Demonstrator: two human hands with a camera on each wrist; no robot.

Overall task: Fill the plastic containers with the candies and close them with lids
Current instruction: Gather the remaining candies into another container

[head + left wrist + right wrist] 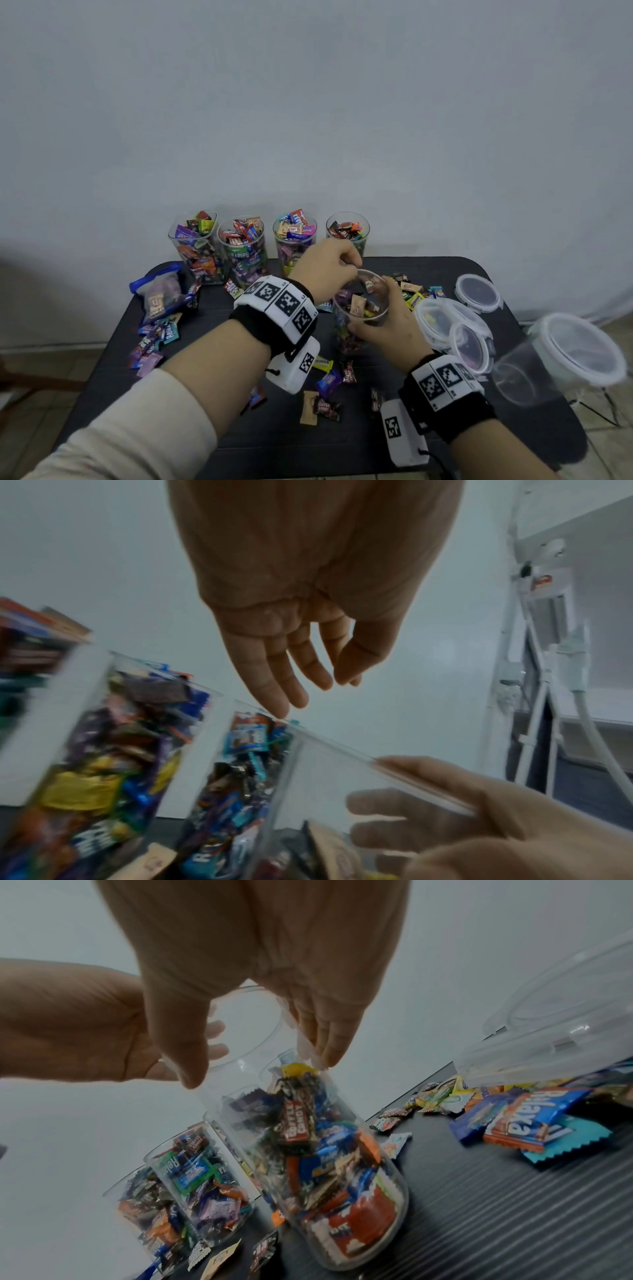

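**Left hand above the rim of a clear container**

From the left wrist we saw our left hand hanging palm-down, its fingers straight and loosely together, holding nothing. The fingertips hovered just above the far rim of a clear plastic container. Our right hand gripped that container from the near right, thumb along the rim, its fingers showing through the transparent wall. A few wrapped candies lay low inside it. Behind it stood two more clear containers, one packed with candies, the other further left, blurred. A pale wall filled the background.
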